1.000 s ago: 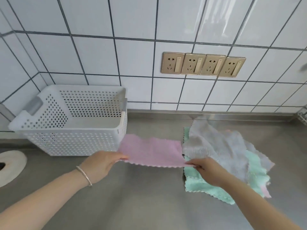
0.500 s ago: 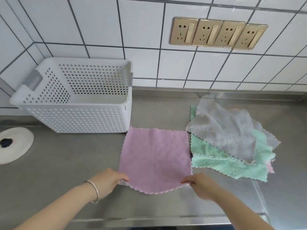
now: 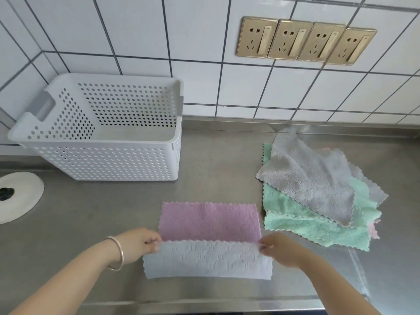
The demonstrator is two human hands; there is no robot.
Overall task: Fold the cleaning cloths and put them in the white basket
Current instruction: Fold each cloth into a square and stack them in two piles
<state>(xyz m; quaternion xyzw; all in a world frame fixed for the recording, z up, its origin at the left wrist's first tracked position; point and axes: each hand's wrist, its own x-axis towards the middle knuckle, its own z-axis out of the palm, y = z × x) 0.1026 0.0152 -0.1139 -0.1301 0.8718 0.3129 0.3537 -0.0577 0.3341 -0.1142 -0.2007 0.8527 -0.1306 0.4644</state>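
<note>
On the steel worktop [image 3: 216,169], near its front edge, the pink cloth [image 3: 210,220] lies with its near edge lifted and turned over, pale grey underside up; the left hand [image 3: 138,243] and right hand [image 3: 280,248] each pinch one corner of that edge. Bare metal lies open between it and the one white basket [image 3: 109,164], empty, toward the back left corner. At the right, a loose pile [image 3: 318,192] shows at least two grey, two green and one pink cloth, beneath four gold sockets [image 3: 305,40] on white tile.
</note>
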